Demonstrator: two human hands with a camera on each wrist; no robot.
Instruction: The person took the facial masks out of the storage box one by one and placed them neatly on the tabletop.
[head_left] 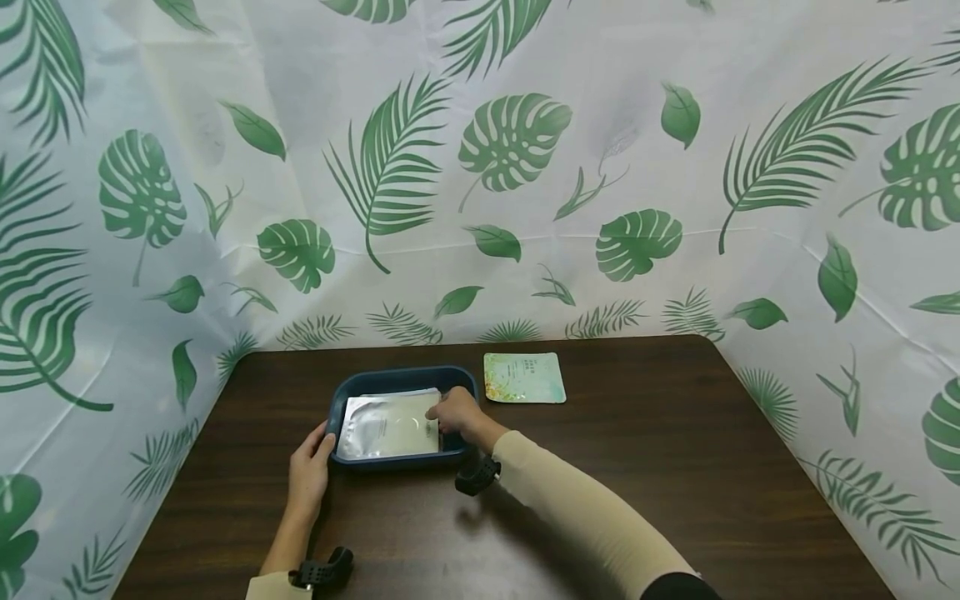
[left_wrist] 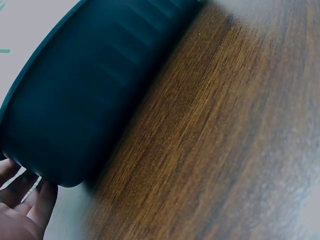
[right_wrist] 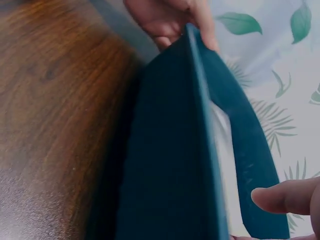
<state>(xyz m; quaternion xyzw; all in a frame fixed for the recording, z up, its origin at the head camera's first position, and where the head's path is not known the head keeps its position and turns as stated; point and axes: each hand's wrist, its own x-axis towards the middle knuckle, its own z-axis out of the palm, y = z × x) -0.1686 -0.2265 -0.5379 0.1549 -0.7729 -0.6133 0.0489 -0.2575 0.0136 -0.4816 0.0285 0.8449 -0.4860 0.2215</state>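
A dark blue plastic basin (head_left: 375,463) stands on the table, with several flat foil sachets (head_left: 386,429) stacked inside. The top one is silver at its left and cream at its right. My left hand (head_left: 307,479) grips the basin's left end, thumb over the rim and fingers against the outer wall (left_wrist: 75,100). Reaching into the right end, my right hand (head_left: 459,417) holds the sachets' right edge, its thumb (right_wrist: 280,196) over the top and fingers at the end. Its other fingers are mostly hidden. In the right wrist view a pale sachet edge (right_wrist: 227,155) shows behind the near wall.
A pale green sachet (head_left: 525,378) with a yellow floral corner lies flat on the dark wooden table (head_left: 637,433), right of the basin near the back edge. Behind the table hangs a white cloth (head_left: 547,242) printed with green leaves.
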